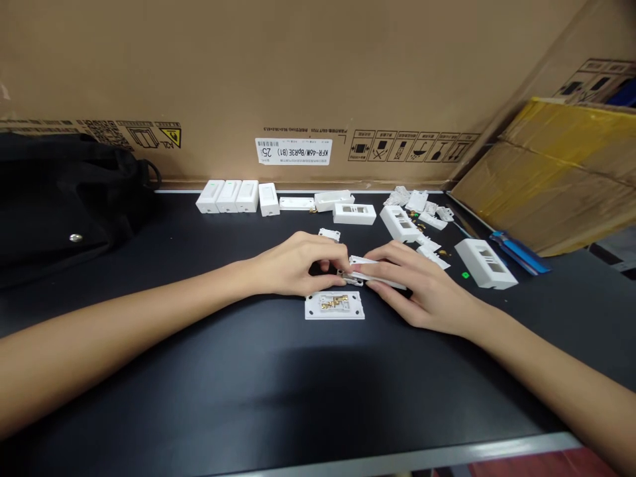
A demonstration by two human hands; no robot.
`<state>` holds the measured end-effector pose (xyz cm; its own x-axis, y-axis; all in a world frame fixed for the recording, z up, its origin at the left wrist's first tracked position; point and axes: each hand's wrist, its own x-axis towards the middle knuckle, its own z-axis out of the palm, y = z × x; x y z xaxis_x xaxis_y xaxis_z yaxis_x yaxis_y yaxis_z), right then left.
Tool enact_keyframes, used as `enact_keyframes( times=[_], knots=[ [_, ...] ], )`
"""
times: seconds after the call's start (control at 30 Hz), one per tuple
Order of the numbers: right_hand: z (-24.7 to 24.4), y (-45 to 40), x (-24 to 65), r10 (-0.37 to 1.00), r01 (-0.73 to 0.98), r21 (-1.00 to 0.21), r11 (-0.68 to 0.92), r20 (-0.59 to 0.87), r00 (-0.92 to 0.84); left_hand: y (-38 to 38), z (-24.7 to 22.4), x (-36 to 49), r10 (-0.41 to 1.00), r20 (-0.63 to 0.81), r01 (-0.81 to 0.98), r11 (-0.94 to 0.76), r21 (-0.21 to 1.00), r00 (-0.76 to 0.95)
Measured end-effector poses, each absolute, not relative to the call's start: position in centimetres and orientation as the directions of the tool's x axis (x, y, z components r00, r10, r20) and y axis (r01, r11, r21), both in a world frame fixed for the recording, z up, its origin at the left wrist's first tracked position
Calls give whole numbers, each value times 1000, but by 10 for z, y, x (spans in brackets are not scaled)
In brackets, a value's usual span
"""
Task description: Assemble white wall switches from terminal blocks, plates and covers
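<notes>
My right hand holds a flat white plastic plate tilted over the black table. Thumb and index finger of my left hand close on a small white plastic part with metal bits, right by the plate's left end. Whether that part is joined to the plate is hidden by my fingers. Just in front of both hands lies a white switch base with brass contacts in its middle. Behind my left hand a small white piece rests on the table.
Several finished-looking white switch boxes stand at the back left. White housings and loose parts lie at the back right. A blue-handled tool and another housing are farther right. Large cardboard boxes and a black bag border the table.
</notes>
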<state>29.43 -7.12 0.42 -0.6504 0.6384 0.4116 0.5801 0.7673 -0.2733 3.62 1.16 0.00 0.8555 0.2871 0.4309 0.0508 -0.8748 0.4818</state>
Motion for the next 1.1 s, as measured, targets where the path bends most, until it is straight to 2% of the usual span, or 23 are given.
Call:
enact_keyframes(
  times=[0.2,0.67,1.1],
  knots=[
    [6,-72,294,642,586,-278,761,449,-621,11,-3,34,272,448,43,-888,459,852],
    [6,-72,292,652,596,-276,754,421,-631,11,-4,33,262,425,58,-898,435,866],
    [10,-75,289,695,618,-318,719,339,-634,9,2,38,304,413,67,-864,498,858]
  ],
)
